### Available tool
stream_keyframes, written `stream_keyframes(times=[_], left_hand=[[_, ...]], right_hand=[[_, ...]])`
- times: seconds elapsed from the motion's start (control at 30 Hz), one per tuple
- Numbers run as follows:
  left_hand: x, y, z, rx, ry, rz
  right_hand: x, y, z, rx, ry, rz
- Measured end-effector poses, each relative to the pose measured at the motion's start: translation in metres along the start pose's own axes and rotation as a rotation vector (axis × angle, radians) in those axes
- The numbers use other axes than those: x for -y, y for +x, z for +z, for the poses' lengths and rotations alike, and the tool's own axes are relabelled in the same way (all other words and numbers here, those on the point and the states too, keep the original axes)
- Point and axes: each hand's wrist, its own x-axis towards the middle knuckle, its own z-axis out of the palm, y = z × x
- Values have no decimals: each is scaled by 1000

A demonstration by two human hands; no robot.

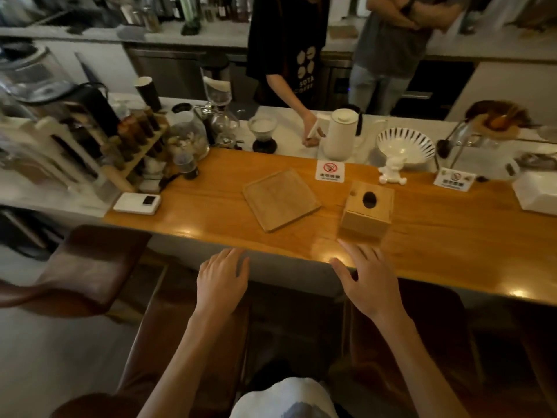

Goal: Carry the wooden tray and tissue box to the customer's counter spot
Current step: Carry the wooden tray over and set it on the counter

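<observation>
A flat square wooden tray (280, 199) lies empty on the orange wooden counter (452, 254), turned at an angle. To its right stands a wooden tissue box (366, 211) with a dark oval hole in its top. My left hand (221, 280) hovers just off the counter's near edge, fingers spread, holding nothing. My right hand (369, 277) is over the near edge, fingers apart, its fingertips a short way in front of the tissue box without touching it.
Behind the tray stand a no-smoking sign (330, 171), a white kettle (340, 134) held by a person in a black apron, and a striped bowl (405, 144). Coffee gear (217, 116) and a white scale (137, 203) crowd the left. Brown stools (87, 267) stand below the counter.
</observation>
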Motion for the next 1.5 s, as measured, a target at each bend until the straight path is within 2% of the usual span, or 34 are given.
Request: stream_keyframes(times=[0.13,0.23,0.33,0.47,0.6,0.7,0.93,1.13,1.3,1.5], left_hand=[[0,21,4,-32,53,-59],[4,58,12,22,138,-92],[10,108,26,86,118,-132],[18,170,46,195,70,-183],[29,221,70,198,16,-219],[35,251,85,200,-1,-183],[48,307,101,322,-48,-219],[50,317,115,363,-41,-227],[44,321,119,388,-35,-258],[49,333,117,528,-114,-434]], right_hand=[[3,40,11,34,7,-2],[6,73,24,130,39,-3],[9,111,45,195,90,76],[9,162,78,150,120,228],[1,203,110,77,67,298],[-7,224,129,127,54,365],[-10,248,144,236,75,501],[-19,251,153,210,155,588],[-20,252,156,181,139,587],[-22,252,157,182,178,642]])
